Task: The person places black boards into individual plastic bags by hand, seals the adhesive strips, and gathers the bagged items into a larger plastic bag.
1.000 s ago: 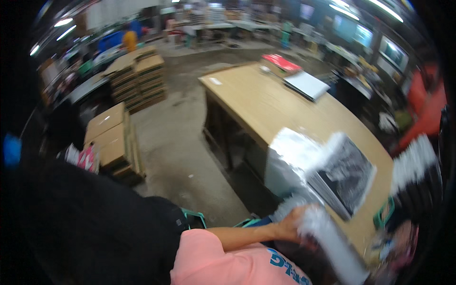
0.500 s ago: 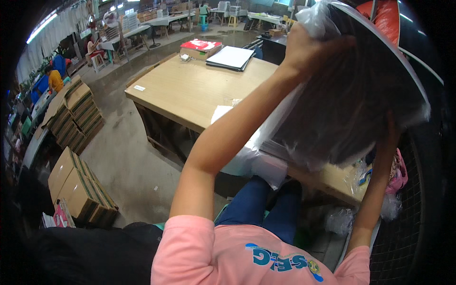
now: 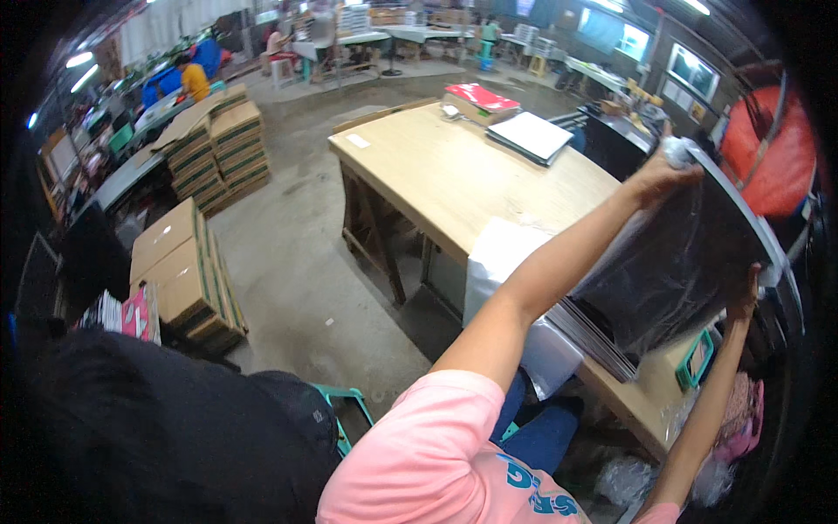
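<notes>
Both my arms are stretched out to the right over the near part of the wooden table [image 3: 454, 179]. A dark flat sheet in a clear plastic bag [image 3: 690, 253] is held up and tilted between my hands. My left hand [image 3: 665, 176] is closed on the bunched upper left corner of the bag. Lower down, my right hand [image 3: 744, 293] grips the bag's right edge; its fingers are partly hidden. Beneath the bag lies a stack of dark thin sheets [image 3: 598, 336]. Beside it, clear plastic bags [image 3: 550, 354] hang over the table's near edge.
White-topped dark folders [image 3: 531, 137] and a box with a red top [image 3: 482, 100] stand at the table's far side. A green-framed holder [image 3: 696, 360] is near my right forearm. Cardboard boxes [image 3: 188, 271] are piled at left. A person in black [image 3: 175, 428] is close on my left.
My view has swung left, so the table appears farther right. The bagged sheet is lower and tilted away, and the stack beneath shows more. Both hands keep their hold.
</notes>
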Demonstrator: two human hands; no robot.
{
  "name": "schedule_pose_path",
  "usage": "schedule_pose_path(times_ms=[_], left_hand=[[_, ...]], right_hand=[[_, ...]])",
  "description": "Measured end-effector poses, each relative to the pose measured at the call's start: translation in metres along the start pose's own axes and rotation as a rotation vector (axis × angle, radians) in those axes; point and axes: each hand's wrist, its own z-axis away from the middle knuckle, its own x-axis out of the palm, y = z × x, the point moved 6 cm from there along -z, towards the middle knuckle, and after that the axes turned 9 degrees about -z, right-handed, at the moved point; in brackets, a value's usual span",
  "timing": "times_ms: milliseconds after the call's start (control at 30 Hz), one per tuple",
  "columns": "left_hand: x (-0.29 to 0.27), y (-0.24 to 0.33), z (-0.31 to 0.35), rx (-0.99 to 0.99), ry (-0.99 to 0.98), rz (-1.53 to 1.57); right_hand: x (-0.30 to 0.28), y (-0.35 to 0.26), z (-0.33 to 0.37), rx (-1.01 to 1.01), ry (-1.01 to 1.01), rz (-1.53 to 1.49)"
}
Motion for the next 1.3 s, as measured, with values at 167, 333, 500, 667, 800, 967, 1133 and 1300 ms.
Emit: schedule_pose_path(times_ms=[167, 333, 500, 667, 800, 967, 1133, 1300], left_hand=[[-0.026, 0.004, 0.013, 0.010, 0.190, -0.578], [-0.017, 0.009, 0.041, -0.156, 0.074, -0.593], [-0.019, 0.049, 0.022, -0.096, 0.164, -0.700], [-0.014, 0.024, 0.033, -0.061, 0.210, -0.660], [-0.022, 0.007, 0.055, -0.219, 0.113, -0.775], [-0.033, 0.011, 0.054, -0.156, 0.174, -0.762], [-0.034, 0.005, 0.050, -0.158, 0.194, -0.793], [-0.010, 0.003, 0.050, -0.234, 0.096, -0.722]], right_hand=[[0.026, 0.013, -0.004, -0.143, 0.116, 0.135], [-0.012, 0.027, -0.004, -0.247, 0.269, 0.414], [0.011, 0.017, -0.034, 0.012, 0.294, 0.194], [-0.035, 0.031, -0.036, -0.203, 0.202, 0.309], [-0.015, 0.041, -0.013, -0.054, 0.243, 0.119], [0.087, -0.096, -0.028, -0.713, 0.122, 0.620], [0.133, -0.210, -0.114, -0.811, -0.035, 1.018], [0.098, -0.174, -0.179, -0.494, -0.239, 1.010]])
